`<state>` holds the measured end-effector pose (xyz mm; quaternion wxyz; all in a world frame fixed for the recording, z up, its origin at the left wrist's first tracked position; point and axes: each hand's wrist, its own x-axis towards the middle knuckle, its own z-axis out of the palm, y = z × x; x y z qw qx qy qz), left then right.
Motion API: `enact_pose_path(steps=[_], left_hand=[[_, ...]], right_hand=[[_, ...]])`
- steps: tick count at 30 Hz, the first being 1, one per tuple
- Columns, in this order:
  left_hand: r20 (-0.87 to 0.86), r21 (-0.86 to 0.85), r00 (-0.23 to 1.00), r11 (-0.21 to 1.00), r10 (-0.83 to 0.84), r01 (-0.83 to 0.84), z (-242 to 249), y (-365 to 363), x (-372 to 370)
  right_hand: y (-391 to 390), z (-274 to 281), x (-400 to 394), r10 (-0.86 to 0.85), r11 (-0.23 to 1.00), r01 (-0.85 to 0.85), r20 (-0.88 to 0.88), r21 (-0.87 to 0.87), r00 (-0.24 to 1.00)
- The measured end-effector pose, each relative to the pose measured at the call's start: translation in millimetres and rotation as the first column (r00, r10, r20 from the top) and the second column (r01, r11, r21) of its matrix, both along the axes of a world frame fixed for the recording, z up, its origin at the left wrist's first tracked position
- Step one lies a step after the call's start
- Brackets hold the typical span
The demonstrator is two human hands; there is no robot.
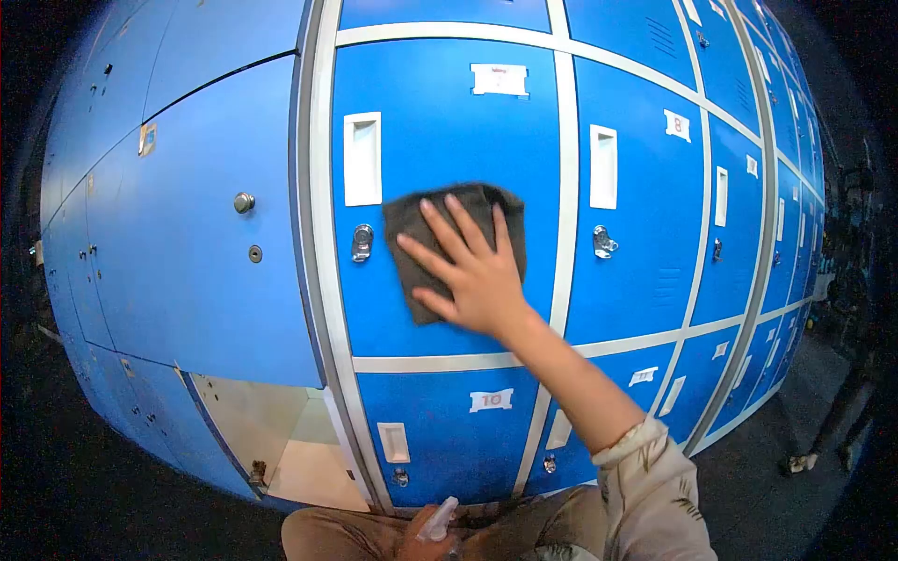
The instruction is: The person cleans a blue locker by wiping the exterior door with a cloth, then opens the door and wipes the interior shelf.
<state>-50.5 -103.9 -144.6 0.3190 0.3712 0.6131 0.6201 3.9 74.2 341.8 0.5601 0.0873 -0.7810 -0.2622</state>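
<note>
My right hand lies flat with fingers spread on a dark grey cloth, pressing it against the blue locker door marked 7. The cloth covers the middle of that door, just right of its white recessed handle and metal lock. Low in the view, over my lap, my left hand is closed around a spray bottle. Only the bottle's white spray head shows clearly; its body is mostly hidden by the hand and the frame's lower edge.
More blue lockers run to the right, among them number 8; number 10 is below. At left stand paler blue cabinets with a round knob. An open cream-coloured compartment is at lower left. Dark floor extends right.
</note>
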Motion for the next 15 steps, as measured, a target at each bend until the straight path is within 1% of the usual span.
enact_pose_path(steps=[1,3,4,6,7,9,12,15], left_hand=[[0.131,-0.08,0.99,0.996,0.056,-0.046,1,9,-1],[0.364,-0.253,0.91,0.962,0.196,-0.106,1,30,-4],[0.323,-0.199,0.934,0.976,0.15,-0.088,6,27,0],[0.116,-0.012,0.993,1.0,0.028,-0.026,24,15,8],[0.056,0.029,0.998,1.0,0.002,-0.004,33,10,11],[-0.032,0.085,0.999,0.996,-0.031,0.034,47,2,16],[-0.084,0.131,0.996,0.99,-0.043,0.054,52,-2,18],[-0.113,0.202,0.993,0.978,-0.031,0.054,45,0,18]], right_hand=[[1,17,-6,0.005,0.999,-0.004,-0.047,0.036,0.999],[0,54,-13,0.003,0.998,0.006,-0.139,0.062,0.99],[2,73,-17,-0.002,0.997,0.018,-0.201,0.076,0.98],[8,106,-24,0.01,0.995,0.023,-0.33,0.097,0.944],[10,116,-25,0.04,0.995,-0.004,-0.363,0.098,0.931],[9,116,-26,0.031,0.998,-0.006,-0.373,0.069,0.927],[4,86,-21,-0.011,1.0,0.015,-0.34,0.009,0.94],[0,41,-11,-0.018,0.999,0.009,-0.212,-0.042,0.977]])
